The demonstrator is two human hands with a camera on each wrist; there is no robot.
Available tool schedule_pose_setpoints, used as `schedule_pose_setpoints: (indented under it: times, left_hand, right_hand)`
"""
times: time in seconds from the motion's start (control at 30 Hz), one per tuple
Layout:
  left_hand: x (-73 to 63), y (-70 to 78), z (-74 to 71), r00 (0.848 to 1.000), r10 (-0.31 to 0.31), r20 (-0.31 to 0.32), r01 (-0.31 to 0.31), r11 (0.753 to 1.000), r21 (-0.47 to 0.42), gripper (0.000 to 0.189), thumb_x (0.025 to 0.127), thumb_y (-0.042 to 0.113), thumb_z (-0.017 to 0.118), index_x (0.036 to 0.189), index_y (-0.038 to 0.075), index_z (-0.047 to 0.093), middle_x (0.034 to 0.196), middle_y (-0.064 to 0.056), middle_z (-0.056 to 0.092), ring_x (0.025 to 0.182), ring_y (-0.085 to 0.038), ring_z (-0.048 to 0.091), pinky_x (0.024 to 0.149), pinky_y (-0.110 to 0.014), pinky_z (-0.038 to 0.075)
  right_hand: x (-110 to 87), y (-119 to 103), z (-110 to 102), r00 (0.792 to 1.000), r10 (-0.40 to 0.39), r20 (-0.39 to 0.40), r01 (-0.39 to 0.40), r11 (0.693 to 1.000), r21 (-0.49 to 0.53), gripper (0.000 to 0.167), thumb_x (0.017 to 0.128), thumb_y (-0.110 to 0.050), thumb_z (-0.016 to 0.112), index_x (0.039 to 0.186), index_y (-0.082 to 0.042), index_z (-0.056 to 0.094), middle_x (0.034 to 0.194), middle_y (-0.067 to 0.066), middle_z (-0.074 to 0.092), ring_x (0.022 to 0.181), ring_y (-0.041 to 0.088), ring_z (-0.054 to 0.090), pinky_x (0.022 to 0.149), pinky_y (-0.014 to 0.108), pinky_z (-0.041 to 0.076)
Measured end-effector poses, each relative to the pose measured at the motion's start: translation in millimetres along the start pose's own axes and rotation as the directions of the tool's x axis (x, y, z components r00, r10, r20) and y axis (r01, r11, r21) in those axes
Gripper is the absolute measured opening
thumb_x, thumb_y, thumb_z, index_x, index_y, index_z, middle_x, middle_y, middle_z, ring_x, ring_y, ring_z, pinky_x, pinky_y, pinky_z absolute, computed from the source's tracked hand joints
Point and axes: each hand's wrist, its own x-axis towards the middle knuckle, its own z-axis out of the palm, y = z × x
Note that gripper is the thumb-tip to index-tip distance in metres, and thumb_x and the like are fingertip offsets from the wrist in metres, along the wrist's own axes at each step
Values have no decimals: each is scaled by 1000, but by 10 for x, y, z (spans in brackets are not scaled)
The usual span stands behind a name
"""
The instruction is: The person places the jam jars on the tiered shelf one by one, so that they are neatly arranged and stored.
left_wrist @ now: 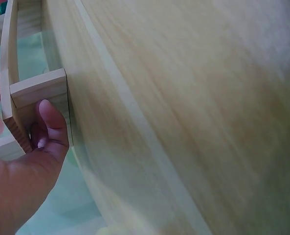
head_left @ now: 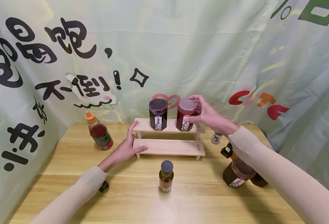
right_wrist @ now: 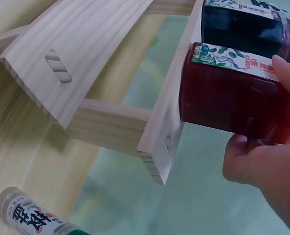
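At the left end of a two-tier wooden rack (head_left: 168, 147), my left hand (head_left: 125, 147) holds the frame, its thumb by the lower tier and a finger reaching to the upper one. In the left wrist view, that thumb and the curled fingers are around the rack's end pieces. My right hand (head_left: 206, 113) grips a red jam jar (right_wrist: 223, 93) from its right side, thumb on the label. This jar stands upright at the right part of the upper tier, its base at the board. A dark purple jam jar (head_left: 154, 115) stands to its left on the same tier.
A sauce bottle with an orange cap (head_left: 99, 134) stands left of the rack. In front is a small dark-capped bottle (head_left: 166, 179). A small white-labelled shaker (head_left: 216, 138) and a brown jar (head_left: 234, 174) are on the right, partly behind the right sleeve. A printed curtain (head_left: 181, 62) hangs behind.
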Motion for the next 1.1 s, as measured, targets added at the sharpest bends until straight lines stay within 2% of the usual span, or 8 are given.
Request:
schedule_pose_setpoints:
  times: [0.23, 0.53, 0.7, 0.83, 0.97, 1.1]
  left_hand:
    - [-5, 32, -4, 1000, 11, 5, -11, 1000, -14, 121, 96, 21, 88, 172, 44, -3, 94, -16, 58, 70, -25, 63, 66, -40, 56]
    - [2, 14, -10, 1000, 27, -4, -27, 999, -23, 122, 96, 18, 89, 173, 41, -3, 95, -16, 59, 73, -26, 64, 66, -39, 56]
    - [-2, -2, -8, 1000, 27, -5, -28, 1000, -13, 122, 96, 18, 89, 172, 41, -3, 92, -15, 59, 72, -25, 62, 65, -38, 55]
    - [-9, 14, -5, 1000, 17, -4, -17, 1000, -10, 122, 96, 18, 89, 172, 42, -3, 92, -15, 58, 73, -25, 61, 66, -38, 54]
    - [-10, 19, -3, 1000, 8, -1, -8, 1000, -3, 121, 96, 19, 89, 172, 42, -3, 93, -15, 58, 72, -25, 62, 68, -39, 54]
    - [-5, 25, -1, 1000, 5, -8, -4, 1000, 17, 121, 96, 21, 89, 172, 43, -2, 93, -15, 58, 72, -25, 60, 68, -41, 53]
  right_hand:
    - [35, -35, -14, 1000, 25, 6, -25, 999, -25, 86, 91, 9, 82, 157, -7, 30, 151, 23, 51, 138, 37, 51, 111, 49, 48]
    - [44, -67, -23, 999, 19, 41, -17, 999, -36, 82, 92, 8, 81, 155, -6, 30, 150, 24, 50, 137, 37, 51, 110, 47, 49]
    - [47, -69, -27, 998, 30, 62, -27, 999, -46, 86, 91, 8, 81, 157, -5, 29, 150, 25, 49, 139, 37, 50, 114, 52, 46]
    - [4, -83, -31, 995, 56, 78, -51, 997, -65, 98, 93, 2, 83, 166, -8, 19, 153, 24, 46, 142, 38, 48, 118, 55, 41]
    - [-105, -126, -22, 996, 73, 49, -69, 994, -80, 105, 95, -9, 84, 171, -13, 11, 158, 23, 43, 149, 37, 42, 121, 57, 36]
    - [-241, -204, -15, 997, 65, -35, -68, 996, -66, 98, 100, -17, 81, 171, -12, 13, 166, 24, 37, 155, 37, 38, 123, 56, 35]
